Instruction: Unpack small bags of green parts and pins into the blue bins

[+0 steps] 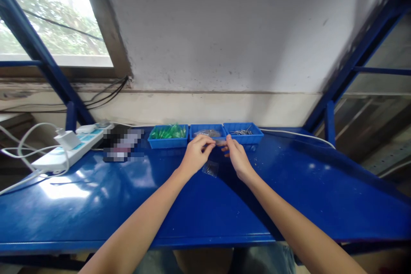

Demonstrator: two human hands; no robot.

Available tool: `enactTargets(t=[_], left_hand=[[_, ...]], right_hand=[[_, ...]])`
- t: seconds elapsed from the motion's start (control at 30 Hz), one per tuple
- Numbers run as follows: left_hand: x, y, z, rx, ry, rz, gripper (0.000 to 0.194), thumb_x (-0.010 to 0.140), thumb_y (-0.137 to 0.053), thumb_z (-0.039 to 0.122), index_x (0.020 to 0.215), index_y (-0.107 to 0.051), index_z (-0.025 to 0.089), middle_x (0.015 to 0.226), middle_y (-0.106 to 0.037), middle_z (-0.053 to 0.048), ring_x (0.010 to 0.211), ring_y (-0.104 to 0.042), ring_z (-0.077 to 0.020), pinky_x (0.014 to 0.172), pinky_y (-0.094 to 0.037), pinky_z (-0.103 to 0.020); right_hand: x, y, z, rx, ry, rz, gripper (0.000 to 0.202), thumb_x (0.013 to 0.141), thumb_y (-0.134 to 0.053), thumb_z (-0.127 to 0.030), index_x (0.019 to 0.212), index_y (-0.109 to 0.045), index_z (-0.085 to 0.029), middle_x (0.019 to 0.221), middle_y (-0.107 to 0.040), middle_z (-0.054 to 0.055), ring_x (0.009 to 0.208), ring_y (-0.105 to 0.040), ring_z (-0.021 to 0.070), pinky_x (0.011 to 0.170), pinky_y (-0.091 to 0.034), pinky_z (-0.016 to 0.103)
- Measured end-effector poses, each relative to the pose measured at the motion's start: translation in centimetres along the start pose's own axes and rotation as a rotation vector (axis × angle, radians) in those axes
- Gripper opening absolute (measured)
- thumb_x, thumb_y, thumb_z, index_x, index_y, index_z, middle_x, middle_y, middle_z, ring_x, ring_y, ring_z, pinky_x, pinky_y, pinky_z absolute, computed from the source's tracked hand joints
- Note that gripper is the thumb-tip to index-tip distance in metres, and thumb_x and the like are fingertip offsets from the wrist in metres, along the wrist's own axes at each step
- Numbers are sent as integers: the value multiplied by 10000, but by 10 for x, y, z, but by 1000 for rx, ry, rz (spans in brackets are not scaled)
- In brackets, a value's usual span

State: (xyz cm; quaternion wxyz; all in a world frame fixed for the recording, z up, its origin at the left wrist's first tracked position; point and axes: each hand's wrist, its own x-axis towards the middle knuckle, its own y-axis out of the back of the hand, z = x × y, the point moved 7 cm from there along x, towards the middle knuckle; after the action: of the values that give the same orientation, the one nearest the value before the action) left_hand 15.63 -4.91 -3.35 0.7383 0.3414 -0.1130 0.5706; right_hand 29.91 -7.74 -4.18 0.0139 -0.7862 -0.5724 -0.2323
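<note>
Both hands meet in front of the middle blue bin (pixel 208 128), each pinching one side of a small clear plastic bag (pixel 220 141). My left hand (pixel 196 152) has its thumb and fingertips closed on the bag's left end. On the right end, my right hand (pixel 236 154) grips with thumb and fingers. Just below them, a small clear packet (pixel 210 168) with thin dark pieces lies on the blue table. Green plastic pieces (pixel 170 131) fill the left bin, and metal pins or screws (pixel 241 132) lie in the right bin. The middle bin's contents are partly hidden by my hands.
A white power strip (pixel 72 147) with a plug and looped cables lies on the blue table (pixel 192 214) at the left. Beside it is a blurred, pixelated item (pixel 123 144). Blue frame posts rise at both sides, and a wall stands behind the bins.
</note>
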Motion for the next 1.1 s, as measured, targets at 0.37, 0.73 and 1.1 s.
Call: enactTargets(t=[0.37, 0.73, 1.1], left_hand=[[-7, -5, -6, 243, -73, -464, 254, 743, -669, 338, 962, -675, 208, 910, -617, -63, 888, -596, -216, 826, -459, -337], [-8, -5, -36, 223, 192, -540, 98, 734, -601, 196, 831, -595, 178, 650, -595, 9, 550, -550, -134, 516, -401, -220], [9, 11, -13, 125, 106, -236, 182, 833, -463, 172, 908, -628, 185, 918, -596, -55, 810, -543, -174, 733, -422, -297]], right_hand=[[17, 72, -55, -25, 293, 542, 321, 868, -467, -416, 1080, -537, -186, 931, -587, 73, 751, -571, 172, 725, -462, 336], [17, 6, -30, -423, 283, -10, 198, 790, -526, -262, 910, -671, -199, 801, -598, 75, 785, -560, 226, 732, -411, 352], [-5, -38, 6, -18, -171, -427, 276, 757, -597, -441, 870, -644, -193, 464, -567, -32, 392, -494, 108, 405, -343, 223]])
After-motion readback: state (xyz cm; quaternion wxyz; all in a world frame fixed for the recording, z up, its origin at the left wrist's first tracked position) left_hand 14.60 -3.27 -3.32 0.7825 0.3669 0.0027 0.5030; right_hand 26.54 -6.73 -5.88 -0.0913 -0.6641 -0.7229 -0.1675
